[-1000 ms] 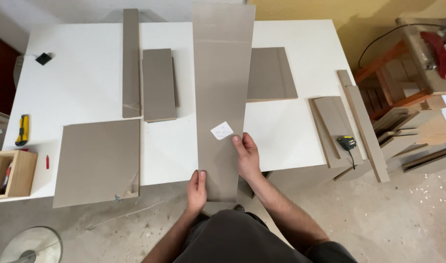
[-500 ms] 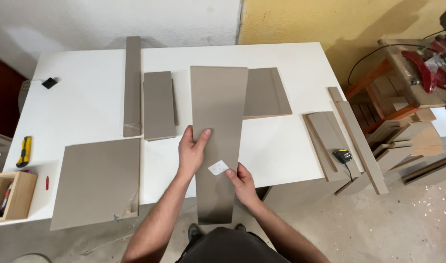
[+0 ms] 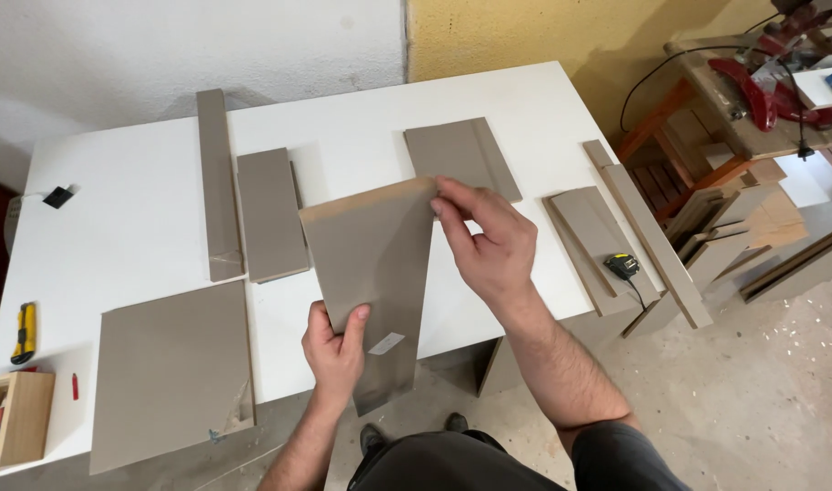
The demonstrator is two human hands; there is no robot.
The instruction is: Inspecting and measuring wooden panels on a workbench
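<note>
1. Two bare hands lift one long grey-brown laminated board (image 3: 372, 273) above the white table (image 3: 143, 209).
2. Left hand (image 3: 336, 350) clasps the board's lower left edge, thumb on its face.
3. Right hand (image 3: 489, 244) pinches the board's upper right corner.
4. Further right lies a yellow-black tape measure (image 3: 622, 265).

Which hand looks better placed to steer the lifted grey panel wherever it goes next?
Probably the right hand: it pinches the top corner of the grey panel, the raised far end, so it can swing it. The left hand clamps the lower part near the white sticker, acting more as a pivot.
</note>
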